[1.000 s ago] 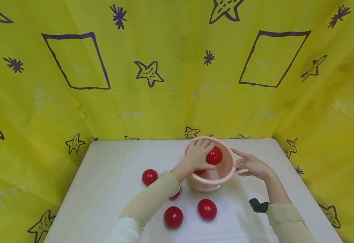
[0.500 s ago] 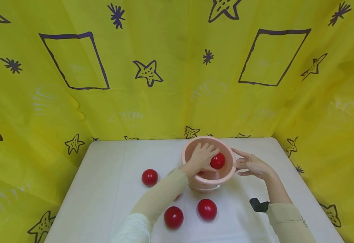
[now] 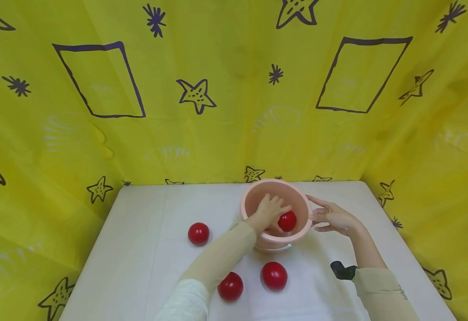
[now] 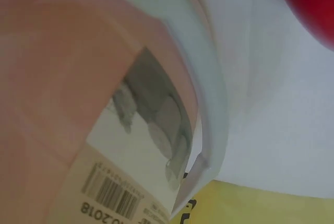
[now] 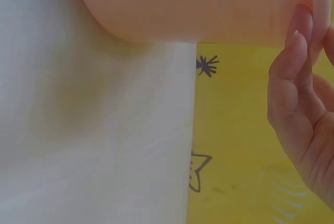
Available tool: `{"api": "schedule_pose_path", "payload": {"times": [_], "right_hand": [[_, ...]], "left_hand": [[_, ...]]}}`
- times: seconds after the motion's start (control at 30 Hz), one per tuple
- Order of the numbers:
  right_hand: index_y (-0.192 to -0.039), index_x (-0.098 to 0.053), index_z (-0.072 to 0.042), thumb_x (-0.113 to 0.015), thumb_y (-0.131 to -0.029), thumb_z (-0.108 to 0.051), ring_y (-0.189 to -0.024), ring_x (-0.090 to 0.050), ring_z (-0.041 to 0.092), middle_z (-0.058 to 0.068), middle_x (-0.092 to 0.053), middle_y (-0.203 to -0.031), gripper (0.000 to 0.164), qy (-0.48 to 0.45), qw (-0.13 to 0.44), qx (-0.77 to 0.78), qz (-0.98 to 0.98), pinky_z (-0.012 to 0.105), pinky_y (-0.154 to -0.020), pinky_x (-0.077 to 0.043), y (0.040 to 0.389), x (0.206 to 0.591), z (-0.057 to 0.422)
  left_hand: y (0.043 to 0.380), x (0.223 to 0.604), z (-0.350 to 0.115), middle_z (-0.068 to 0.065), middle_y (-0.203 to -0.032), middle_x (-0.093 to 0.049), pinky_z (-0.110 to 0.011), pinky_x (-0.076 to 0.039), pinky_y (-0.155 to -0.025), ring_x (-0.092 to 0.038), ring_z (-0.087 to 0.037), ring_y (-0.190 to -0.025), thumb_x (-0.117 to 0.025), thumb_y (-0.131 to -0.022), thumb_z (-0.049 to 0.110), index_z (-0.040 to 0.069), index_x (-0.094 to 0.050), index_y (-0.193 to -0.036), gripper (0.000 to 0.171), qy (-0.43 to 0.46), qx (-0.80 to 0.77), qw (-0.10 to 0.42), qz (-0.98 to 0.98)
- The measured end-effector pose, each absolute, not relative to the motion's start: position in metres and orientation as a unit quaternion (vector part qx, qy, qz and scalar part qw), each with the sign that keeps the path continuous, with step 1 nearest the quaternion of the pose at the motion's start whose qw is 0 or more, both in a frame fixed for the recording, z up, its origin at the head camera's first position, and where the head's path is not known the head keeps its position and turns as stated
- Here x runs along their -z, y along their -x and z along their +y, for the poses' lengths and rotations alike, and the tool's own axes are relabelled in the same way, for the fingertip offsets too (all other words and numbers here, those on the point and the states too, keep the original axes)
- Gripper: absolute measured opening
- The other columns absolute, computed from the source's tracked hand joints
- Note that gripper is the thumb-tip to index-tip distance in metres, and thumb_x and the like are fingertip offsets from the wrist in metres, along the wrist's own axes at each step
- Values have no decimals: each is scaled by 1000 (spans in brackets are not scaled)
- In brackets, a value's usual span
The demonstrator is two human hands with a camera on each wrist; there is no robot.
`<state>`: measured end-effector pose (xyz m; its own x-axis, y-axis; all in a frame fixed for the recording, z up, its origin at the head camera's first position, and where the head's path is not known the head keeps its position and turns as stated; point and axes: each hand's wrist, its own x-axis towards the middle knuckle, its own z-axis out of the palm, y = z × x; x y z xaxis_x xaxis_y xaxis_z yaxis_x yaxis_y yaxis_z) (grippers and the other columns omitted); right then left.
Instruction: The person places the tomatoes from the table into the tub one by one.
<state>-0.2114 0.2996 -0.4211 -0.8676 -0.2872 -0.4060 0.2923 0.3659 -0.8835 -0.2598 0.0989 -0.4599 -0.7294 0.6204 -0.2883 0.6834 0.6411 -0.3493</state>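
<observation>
A pink bucket (image 3: 276,240) stands near the back of the white table. My left hand (image 3: 270,211) reaches down inside it, fingers curled against the side of a shiny red ball (image 3: 288,221). In the left wrist view only the bucket's outer wall (image 4: 68,104), its label (image 4: 138,145) and the pale handle (image 4: 214,109) show, not the hand. My right hand (image 3: 336,219) holds the bucket's rim at the right side. From the right wrist, bent fingers (image 5: 292,57) press the wall just under the rim.
Two red balls, one at the front (image 3: 274,276) and one partly behind the left sleeve (image 3: 231,286), lie nearer me. Another red ball (image 3: 198,233) sits left of the bucket. A yellow curtain (image 3: 226,142) with starfish drawings rises behind the table.
My left hand has gone from the rim deeper into the bucket, carrying the red ball down and slightly right. The right hand has stayed at the rim.
</observation>
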Motion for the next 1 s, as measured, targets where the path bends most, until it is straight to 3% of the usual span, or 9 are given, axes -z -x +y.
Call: {"api": "schedule_pose_path", "payload": {"times": [0.23,0.5,0.77,1.0], "right_hand": [[-147,-13,-12,-60,-88,-16,-85,-63,20,10,-63,-101,76,-3,255,560,789,39,-78,-52,212,421,299],[-147,-12,-12,-61,-87,-16,-84,-63,20,9,-62,-100,77,-2,258,564,784,38,-77,-52,212,421,299],[-147,-12,-12,-61,-87,-16,-83,-63,20,9,-62,-97,77,-2,259,565,784,37,-76,-52,212,421,300],[-147,-11,-11,-60,-87,-15,-84,-63,22,8,-63,-96,77,6,261,570,779,36,-75,-52,212,422,301]], "left_hand": [[261,463,100,10,-146,-27,-34,-23,-108,-24,-12,-132,-56,-72,67,43,-8,-144,90,-363,247,74,895],[261,465,102,11,-144,-31,-34,-21,-108,-26,-12,-130,-60,-72,65,43,-14,-143,87,-382,240,89,888],[260,464,105,13,-143,-31,-30,-26,-104,-29,-10,-128,-39,-85,63,48,-13,-141,64,-391,290,65,871],[261,463,103,12,-147,-27,-33,-21,-108,-25,-11,-133,-37,-88,61,47,-14,-142,60,-384,244,72,888]]}}
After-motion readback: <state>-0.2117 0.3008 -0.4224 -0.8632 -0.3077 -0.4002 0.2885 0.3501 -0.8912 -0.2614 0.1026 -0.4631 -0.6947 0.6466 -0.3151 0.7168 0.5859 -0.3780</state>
